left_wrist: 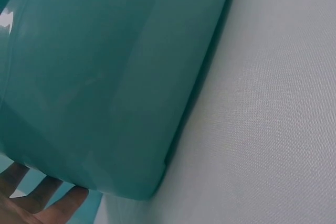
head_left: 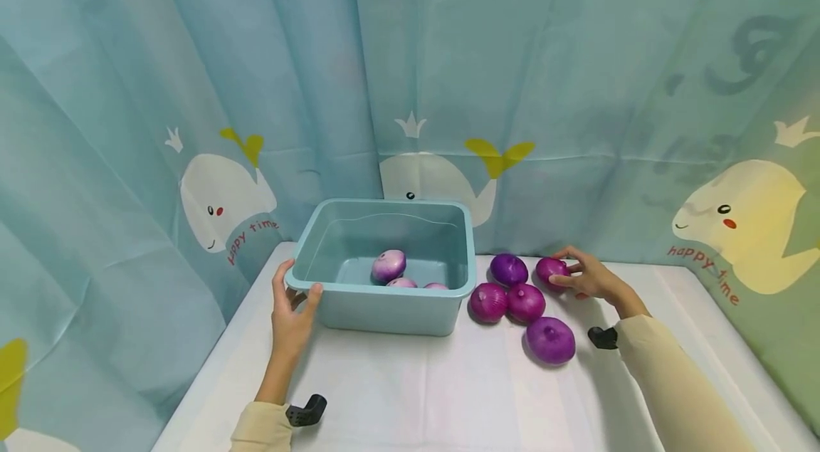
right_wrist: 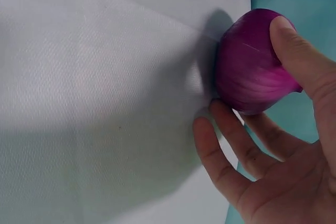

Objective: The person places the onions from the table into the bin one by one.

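Near the table's (head_left: 397, 395) far edge, the right hand (head_left: 592, 277) pinches a red onion (head_left: 551, 271) between thumb and fingers, right of the basin (head_left: 384, 309). At the basin's left corner, the left hand (head_left: 290, 313) grips the rim.

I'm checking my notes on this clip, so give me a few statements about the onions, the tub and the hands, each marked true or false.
1. The right hand grips a purple onion on the table. True.
2. The blue tub is empty. False: onions lie inside it.
3. The left hand holds the tub's near left corner. True.
4. All onions outside the tub lie to its left. False: they lie to its right, on the white table.
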Demonstrator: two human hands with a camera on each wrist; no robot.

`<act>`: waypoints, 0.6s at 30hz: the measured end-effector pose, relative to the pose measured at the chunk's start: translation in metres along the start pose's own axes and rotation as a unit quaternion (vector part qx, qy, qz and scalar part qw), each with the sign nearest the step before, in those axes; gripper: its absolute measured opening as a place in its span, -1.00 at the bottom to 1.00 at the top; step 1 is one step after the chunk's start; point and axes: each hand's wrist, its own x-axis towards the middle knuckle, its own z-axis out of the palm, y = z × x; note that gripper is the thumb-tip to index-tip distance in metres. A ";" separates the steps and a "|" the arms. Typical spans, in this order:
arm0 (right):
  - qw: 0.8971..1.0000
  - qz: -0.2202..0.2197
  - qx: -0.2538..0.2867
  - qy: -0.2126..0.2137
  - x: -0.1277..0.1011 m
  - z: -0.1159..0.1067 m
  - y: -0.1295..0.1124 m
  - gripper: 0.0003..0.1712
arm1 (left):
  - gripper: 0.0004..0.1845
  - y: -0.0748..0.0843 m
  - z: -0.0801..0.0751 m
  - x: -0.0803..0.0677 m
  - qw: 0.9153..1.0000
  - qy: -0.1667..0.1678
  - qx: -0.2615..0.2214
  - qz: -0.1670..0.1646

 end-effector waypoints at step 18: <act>0.998 -0.025 -0.034 -0.043 0.009 -0.009 -0.021 -0.26 | -0.25 0.002 -0.002 -0.002 1.000 0.000 0.006 -0.010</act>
